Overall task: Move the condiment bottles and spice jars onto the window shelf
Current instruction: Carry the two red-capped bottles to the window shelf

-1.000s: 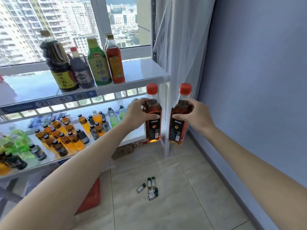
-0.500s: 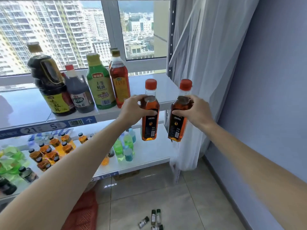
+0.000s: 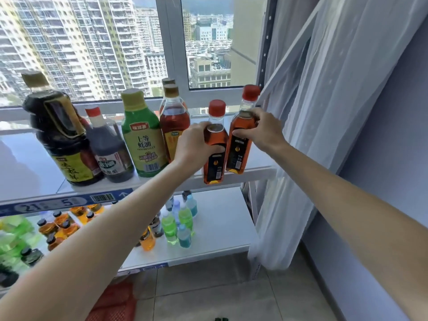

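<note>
Though each hand (image 3: 193,144) (image 3: 266,129) grips its full, smooth bottle (image 3: 214,156) (image 3: 240,144) at the shoulder, near the shelf's (image 3: 259,172) front right corner, the weight favours a lower hold.

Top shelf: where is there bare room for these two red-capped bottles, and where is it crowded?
Bare top shelf lies between the amber bottle and the curtain, where the left hand and right hand hold their bottles. More lies left of the dark jug. The cluster from jug to green bottle is crowded.
</note>
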